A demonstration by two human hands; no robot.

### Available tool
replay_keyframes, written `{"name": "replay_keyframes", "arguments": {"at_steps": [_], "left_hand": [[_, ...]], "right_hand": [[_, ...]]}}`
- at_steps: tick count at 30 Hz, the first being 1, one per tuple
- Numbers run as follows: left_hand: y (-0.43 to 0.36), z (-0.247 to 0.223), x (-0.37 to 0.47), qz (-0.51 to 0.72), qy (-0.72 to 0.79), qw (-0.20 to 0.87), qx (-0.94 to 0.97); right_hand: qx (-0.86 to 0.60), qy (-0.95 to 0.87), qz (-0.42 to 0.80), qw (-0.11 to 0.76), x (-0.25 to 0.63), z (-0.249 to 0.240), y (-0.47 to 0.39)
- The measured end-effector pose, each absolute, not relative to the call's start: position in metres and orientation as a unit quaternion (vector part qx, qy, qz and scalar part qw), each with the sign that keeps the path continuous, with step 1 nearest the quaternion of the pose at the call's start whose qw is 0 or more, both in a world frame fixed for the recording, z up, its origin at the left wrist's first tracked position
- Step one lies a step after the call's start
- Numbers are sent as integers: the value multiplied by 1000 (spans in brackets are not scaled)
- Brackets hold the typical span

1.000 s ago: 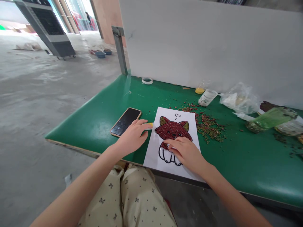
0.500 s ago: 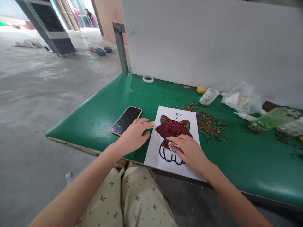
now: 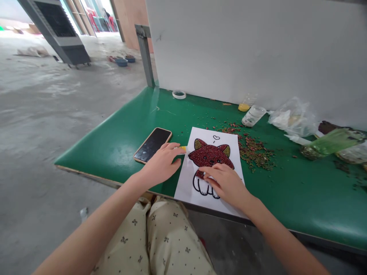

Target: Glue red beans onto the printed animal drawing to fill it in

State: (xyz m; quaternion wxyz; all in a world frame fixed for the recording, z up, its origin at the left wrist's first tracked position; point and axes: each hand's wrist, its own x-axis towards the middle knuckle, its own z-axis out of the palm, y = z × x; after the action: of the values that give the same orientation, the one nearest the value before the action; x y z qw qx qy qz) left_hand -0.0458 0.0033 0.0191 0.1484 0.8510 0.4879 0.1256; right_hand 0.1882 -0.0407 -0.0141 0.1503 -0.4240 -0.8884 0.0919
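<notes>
A white sheet of paper (image 3: 183,187) lies at the front edge of the green table. On it is a cartoon fox picture (image 3: 210,154), its head and upper body covered in dark red grains and its inner ears in green ones; the legs are bare white. My right hand (image 3: 226,183) is over the fox's body, fingers apart and fingertips at the red patch under the head; nothing shows in it. My left hand (image 3: 163,162) lies at the sheet's left edge, fingers stretched and thumb apart. By its fingertips is a small yellow and white object (image 3: 182,148), mostly covered.
A phone (image 3: 153,144) lies left of the sheet. Loose red and green grains (image 3: 256,152) are scattered to its right. Behind are a roll of tape (image 3: 179,94), a clear plastic bottle (image 3: 254,115), a plastic bag (image 3: 292,116) and a green bottle (image 3: 334,143). A white panel (image 3: 243,49) borders the back.
My right hand has shifted slightly left across the fox's body. My left hand, the sheet and the phone stay where they were.
</notes>
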Motion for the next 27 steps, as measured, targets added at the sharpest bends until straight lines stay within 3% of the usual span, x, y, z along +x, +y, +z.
{"name": "replay_keyframes", "arguments": {"at_steps": [8, 13, 17, 22, 27], "left_hand": [[2, 17, -42, 126, 481, 143, 856], [-11, 14, -27, 104, 333, 121, 929], [-23, 13, -18, 55, 267, 110, 956], [-26, 9, -15, 30, 309, 76, 947], [-25, 2, -16, 18, 297, 61, 953]], "right_hand": [[-463, -862, 59, 197, 201, 0, -31], [-540, -776, 5, 324, 250, 19, 14], [-597, -682, -1, 422, 295, 7, 49], [-634, -652, 77, 408, 316, -25, 59], [-624, -667, 62, 402, 314, -23, 56]]}}
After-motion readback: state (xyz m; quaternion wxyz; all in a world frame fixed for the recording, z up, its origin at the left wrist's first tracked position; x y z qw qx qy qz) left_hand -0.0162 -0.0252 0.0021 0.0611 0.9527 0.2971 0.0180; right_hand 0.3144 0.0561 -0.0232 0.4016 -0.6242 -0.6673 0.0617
